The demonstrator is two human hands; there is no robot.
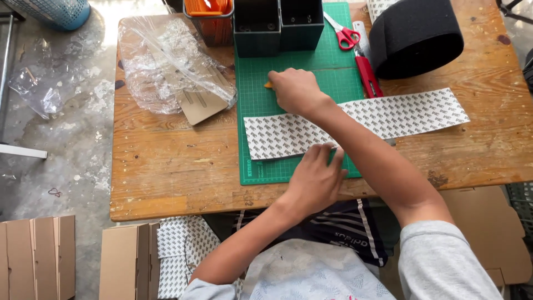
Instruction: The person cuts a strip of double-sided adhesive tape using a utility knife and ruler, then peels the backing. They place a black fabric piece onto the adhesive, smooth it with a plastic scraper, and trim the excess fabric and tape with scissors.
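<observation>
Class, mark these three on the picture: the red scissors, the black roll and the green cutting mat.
Red scissors (348, 38), head view, on the red handles.
Black roll (416, 36), head view, on its outer curved side.
Green cutting mat (302, 83), head view, on bare mat above the patterned strip.

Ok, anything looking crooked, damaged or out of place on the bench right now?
The patterned strip lies askew across the green cutting mat, its right end running off onto the wooden table. Crumpled clear plastic wrap sits loose at the left. The right hand and left hand rest on the strip.
</observation>
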